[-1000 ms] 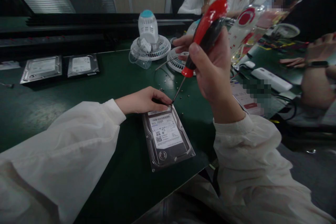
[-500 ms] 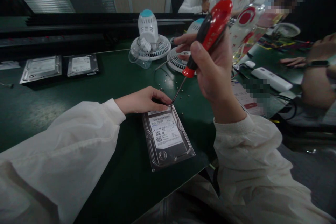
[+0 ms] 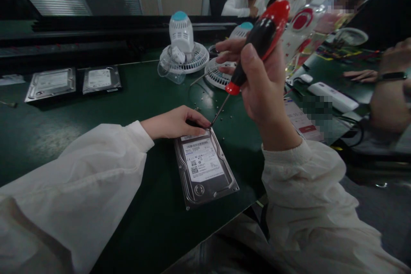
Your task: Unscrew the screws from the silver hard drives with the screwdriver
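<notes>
A silver hard drive with a white label lies on the dark green table near its front edge. My left hand rests at the drive's far end, fingers curled and pinched at its top right corner. My right hand is closed round a red and black screwdriver. Its thin shaft slants down to the left, and the tip meets the drive's far right corner beside my left fingertips. Several small screws lie loose on the table just beyond the drive.
Two more hard drives lie at the far left. Small white desk fans stand behind, with a clear cup. To the right another person's hand and forearm rest near white devices and cables. People sit in the background.
My right hand has turned the screwdriver handle and tilted it further right; the tip has stayed on the drive's corner. My left hand has not moved.
</notes>
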